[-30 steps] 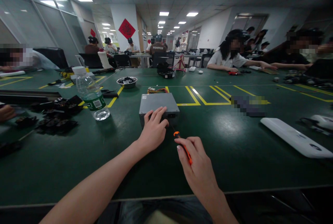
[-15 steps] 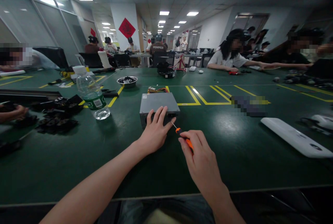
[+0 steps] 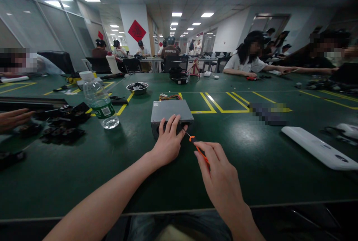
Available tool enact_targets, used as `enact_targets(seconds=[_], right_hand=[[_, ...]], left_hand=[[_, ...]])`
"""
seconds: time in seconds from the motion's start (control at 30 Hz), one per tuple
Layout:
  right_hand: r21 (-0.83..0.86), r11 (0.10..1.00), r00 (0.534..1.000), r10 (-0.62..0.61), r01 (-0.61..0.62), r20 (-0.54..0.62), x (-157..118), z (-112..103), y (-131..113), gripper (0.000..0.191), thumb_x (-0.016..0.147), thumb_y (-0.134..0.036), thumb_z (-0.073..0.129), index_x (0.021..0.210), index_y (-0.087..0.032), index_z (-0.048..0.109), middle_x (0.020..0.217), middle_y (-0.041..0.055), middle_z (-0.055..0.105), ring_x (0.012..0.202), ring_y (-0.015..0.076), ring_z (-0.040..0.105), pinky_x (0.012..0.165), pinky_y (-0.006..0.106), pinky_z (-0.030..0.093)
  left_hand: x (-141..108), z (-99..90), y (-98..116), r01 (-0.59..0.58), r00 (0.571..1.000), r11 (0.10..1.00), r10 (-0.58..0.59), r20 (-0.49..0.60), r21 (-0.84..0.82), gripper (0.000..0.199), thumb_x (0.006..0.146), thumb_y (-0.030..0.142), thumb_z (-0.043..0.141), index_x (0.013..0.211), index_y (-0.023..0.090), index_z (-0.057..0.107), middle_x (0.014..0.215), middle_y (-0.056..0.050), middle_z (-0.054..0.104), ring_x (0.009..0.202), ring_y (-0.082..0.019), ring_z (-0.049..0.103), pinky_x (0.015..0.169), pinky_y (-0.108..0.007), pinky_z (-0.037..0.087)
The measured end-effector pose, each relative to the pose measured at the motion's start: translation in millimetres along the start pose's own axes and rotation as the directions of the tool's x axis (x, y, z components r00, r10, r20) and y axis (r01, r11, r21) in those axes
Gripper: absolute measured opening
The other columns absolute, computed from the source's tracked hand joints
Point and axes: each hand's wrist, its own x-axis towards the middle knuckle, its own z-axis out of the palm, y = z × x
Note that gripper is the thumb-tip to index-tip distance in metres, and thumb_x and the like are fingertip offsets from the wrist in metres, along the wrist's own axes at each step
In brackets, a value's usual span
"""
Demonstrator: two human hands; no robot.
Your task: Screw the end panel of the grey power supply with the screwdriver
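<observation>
A grey metal computer power supply [image 3: 170, 108] sits on the green table in front of me, its bundle of coloured wires [image 3: 169, 97] at the far side. My left hand [image 3: 167, 140] rests against its near side, fingers spread over the top edge and thumb by the near right corner. In my right hand [image 3: 219, 164] is a screwdriver with an orange and black handle [image 3: 192, 139], held between thumb and fingers. Its thin shaft points up and left to that near face, close to my left thumb. Whether the tip sits in a screw, I cannot tell.
Left of the power supply stands a water bottle [image 3: 102, 103], with black parts [image 3: 64, 131] beyond it. A metal bowl [image 3: 137, 88] of small parts is farther back. On the right lies a white elongated device [image 3: 319, 147]. A co-worker's hand [image 3: 15, 119] is at far left.
The screwdriver's handle has turned in my right fingers, and that hand has shifted slightly right. My left hand stays on the power supply. The co-worker's hand at far left has opened out.
</observation>
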Motion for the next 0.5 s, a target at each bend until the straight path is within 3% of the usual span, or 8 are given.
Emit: enact_targets(seconds=[0.17, 0.37, 0.5], right_hand=[[-0.043, 0.999, 1.000, 0.020, -0.021, -0.010, 1, 3, 5, 0.030, 0.095, -0.031, 0.032, 0.101, -0.017, 0.058, 0.081, 0.0055, 0.060, 0.069, 0.0144, 0.063, 0.055, 0.022, 0.048], [0.088, 0.996, 0.999, 0.012, -0.016, 0.045, -2, 3, -3, 0.026, 0.090, -0.026, 0.036, 0.110, -0.016, 0.050, 0.102, 0.0118, 0.052, 0.078, 0.0179, 0.062, 0.057, 0.028, 0.053], [0.064, 0.998, 0.999, 0.001, -0.003, 0.033, -2, 3, -5, 0.024, 0.092, -0.022, 0.033, 0.109, -0.017, 0.048, 0.096, 0.0103, 0.055, 0.074, 0.0167, 0.063, 0.055, 0.027, 0.052]], left_hand=[[0, 0.0, -1, 0.002, 1.000, 1.000, -0.002, -0.006, -0.006, 0.061, 0.072, 0.010, 0.052, 0.132, 0.020, 0.042, 0.147, -0.018, 0.020, 0.138, -0.032, 0.012, 0.108, -0.056, 0.009], [1, 0.5, -1, 0.004, 1.000, 1.000, -0.004, -0.002, 0.000, 0.059, 0.074, 0.010, 0.050, 0.132, 0.020, 0.042, 0.147, -0.018, 0.021, 0.138, -0.033, 0.012, 0.108, -0.057, 0.010], [1, -1.3, 0, -0.001, 1.000, 1.000, 0.001, 0.000, -0.018, 0.058, 0.075, 0.010, 0.050, 0.132, 0.019, 0.042, 0.146, -0.018, 0.022, 0.137, -0.034, 0.014, 0.108, -0.057, 0.010]])
